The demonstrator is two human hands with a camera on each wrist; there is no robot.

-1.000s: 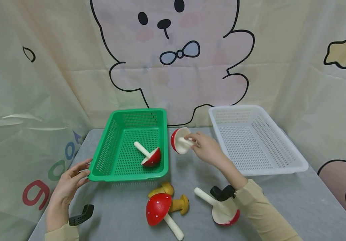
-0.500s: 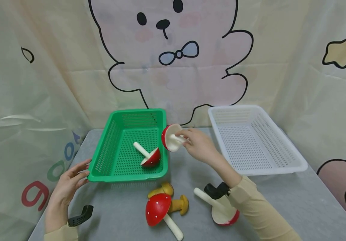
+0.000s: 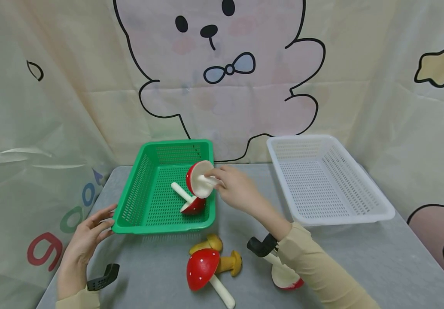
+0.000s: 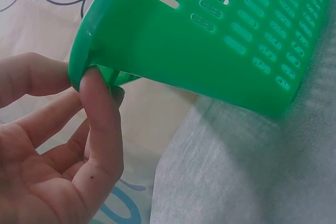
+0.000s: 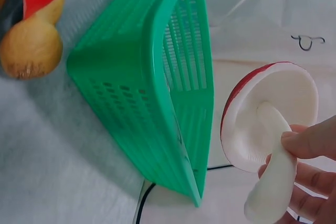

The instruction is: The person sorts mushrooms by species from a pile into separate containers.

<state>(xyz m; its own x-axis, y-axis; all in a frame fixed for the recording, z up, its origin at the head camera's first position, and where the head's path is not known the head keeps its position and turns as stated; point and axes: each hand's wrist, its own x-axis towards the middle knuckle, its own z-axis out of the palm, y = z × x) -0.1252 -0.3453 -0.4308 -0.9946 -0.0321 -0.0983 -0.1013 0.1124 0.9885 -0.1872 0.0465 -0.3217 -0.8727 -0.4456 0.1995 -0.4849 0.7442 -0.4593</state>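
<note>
My right hand (image 3: 239, 189) pinches the white stem of a red-capped toy mushroom (image 3: 197, 183), held over the right side of the green basket (image 3: 164, 228). In the right wrist view, thumb and fingers wrap the stem of this mushroom (image 5: 270, 166), its pale underside showing. Another red toy mushroom (image 3: 193, 207) lies inside the basket, partly covered by the held one. At the basket's near left corner my left hand (image 3: 89, 234) grips the rim. The left wrist view shows that rim (image 4: 84, 40) between the thumb and fingers of the hand (image 4: 68, 161).
A white basket (image 3: 332, 221) stands at the right. In front lie a red spotted mushroom (image 3: 203, 269) and two yellow-brown mushrooms, one with its cap (image 3: 236, 262) to the right. Another red-capped mushroom (image 3: 284, 277) lies partly under my right forearm. A printed curtain hangs behind the grey table.
My right hand has carried the mushroom leftward, from the gap between the baskets to over the green basket. The left hand keeps its place on the rim.
</note>
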